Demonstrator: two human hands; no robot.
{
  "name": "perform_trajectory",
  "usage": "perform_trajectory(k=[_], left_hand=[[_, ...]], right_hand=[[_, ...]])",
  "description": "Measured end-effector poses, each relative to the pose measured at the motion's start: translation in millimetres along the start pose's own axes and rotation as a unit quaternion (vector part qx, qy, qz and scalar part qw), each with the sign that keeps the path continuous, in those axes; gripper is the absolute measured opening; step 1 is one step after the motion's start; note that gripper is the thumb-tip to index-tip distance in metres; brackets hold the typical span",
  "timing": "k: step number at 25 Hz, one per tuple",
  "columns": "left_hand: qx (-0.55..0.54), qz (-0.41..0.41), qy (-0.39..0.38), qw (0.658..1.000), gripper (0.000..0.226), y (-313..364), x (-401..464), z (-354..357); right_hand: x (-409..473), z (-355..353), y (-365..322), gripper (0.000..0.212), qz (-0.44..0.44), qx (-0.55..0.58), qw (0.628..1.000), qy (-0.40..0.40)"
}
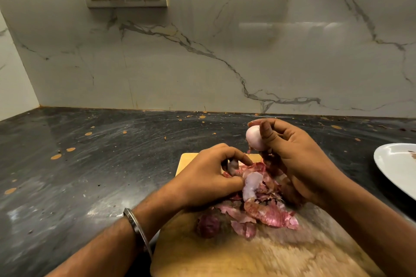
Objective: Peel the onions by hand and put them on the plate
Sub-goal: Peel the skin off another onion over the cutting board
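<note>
One onion [254, 138], pale and nearly bare, is held up in the right hand [292, 159], thumb and fingers curled round it, lifted clear of the cutting board [247, 254]. A small shred of skin hangs from its lower end, so I judge it is all but peeled and held high to be checked or to let the last scrap drop. The left hand [209, 177] is low over the board, its fingers bent and pinching a piece of peel [233, 167] at the far edge of the heap; that grip looks tight rather than spread.

The heap of skins [265, 207] lies in the middle of the board, pink and papery, just under both hands, which keeps the waste in one place and off the dark desk [90, 164]. At the near left of the heap sits a darker purple lump [209, 225]; it may be an onion not yet peeled, but blur makes that uncertain.

The white plate [391, 168] lies on the desk well to the right, only its left part in view, on the same side as the hand holding the onion, so the carry across should be short. A faint mark shows on it; I cannot tell what. A metal bangle [135, 225] circles the left wrist.
</note>
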State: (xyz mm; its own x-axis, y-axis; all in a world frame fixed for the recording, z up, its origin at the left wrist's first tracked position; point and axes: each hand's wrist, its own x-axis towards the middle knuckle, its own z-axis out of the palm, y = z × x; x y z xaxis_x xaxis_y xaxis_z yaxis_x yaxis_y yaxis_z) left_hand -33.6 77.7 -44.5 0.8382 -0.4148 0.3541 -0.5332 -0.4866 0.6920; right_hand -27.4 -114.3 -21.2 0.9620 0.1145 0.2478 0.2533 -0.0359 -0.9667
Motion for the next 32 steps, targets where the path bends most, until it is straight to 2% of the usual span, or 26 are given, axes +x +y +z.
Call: perform_trajectory(k=[3, 5, 7, 11, 14, 17, 22, 24, 26, 30, 32], left_hand=[[-0.041, -0.003, 0.033, 0.999, 0.019, 1.1, 1.6, -0.4], [-0.085, -0.003, 0.103, 0.991, 0.025, 1.9, 3.7, -0.9], [-0.105, 0.006, 0.139, 0.985, 0.032, 1.6, 4.9, -0.4], [-0.104, 0.014, 0.148, 0.983, 0.009, 0.8, 6.8, 1.4], [-0.131, 0.009, 0.133, 0.982, 0.003, -1.1, 7.3, -1.7], [-0.125, -0.017, 0.125, 0.984, 0.004, -3.6, 7.5, -2.2], [-0.006, -0.032, 0.12, 0.992, 0.029, -4.1, 5.6, -1.0], [0.013, -0.034, 0.113, 0.993, 0.026, -3.2, 4.3, -1.1], [-0.001, -0.023, 0.127, 0.992, 0.007, -1.9, 4.8, -1.4], [-0.06, -0.015, 0.209, 0.976, 0.01, -0.6, 6.6, -5.3], [-0.102, 0.001, 0.208, 0.973, 0.006, 1.2, 6.7, -6.3]], right_hand=[[1.1, -2.5, 0.2, 0.048, 0.021, 0.004, 1.0, -0.015], [1.8, -2.8, -0.5, 0.05, 0.024, 0.015, 0.999, -0.022], [0.9, -1.2, -0.7, 0.05, 0.028, 0.032, 0.999, -0.034], [-1.2, 1.9, -0.9, 0.045, 0.032, 0.054, 0.997, -0.056], [-1.4, 2.9, -1.4, 0.045, 0.037, 0.061, 0.996, -0.055], [-1.9, 3.0, -1.3, 0.045, 0.044, 0.067, 0.995, -0.051], [-2.2, 1.7, -2.1, 0.035, 0.019, 0.032, 0.998, -0.049], [-2.6, 0.3, -2.3, 0.033, 0.012, 0.013, 0.998, -0.052], [-4.2, -1.1, -4.1, 0.035, 0.004, -0.012, 0.998, -0.063], [-4.5, -1.7, -4.2, 0.049, -0.005, -0.046, 0.997, -0.061], [-4.2, -1.3, -4.2, 0.053, -0.011, -0.057, 0.997, -0.05]])
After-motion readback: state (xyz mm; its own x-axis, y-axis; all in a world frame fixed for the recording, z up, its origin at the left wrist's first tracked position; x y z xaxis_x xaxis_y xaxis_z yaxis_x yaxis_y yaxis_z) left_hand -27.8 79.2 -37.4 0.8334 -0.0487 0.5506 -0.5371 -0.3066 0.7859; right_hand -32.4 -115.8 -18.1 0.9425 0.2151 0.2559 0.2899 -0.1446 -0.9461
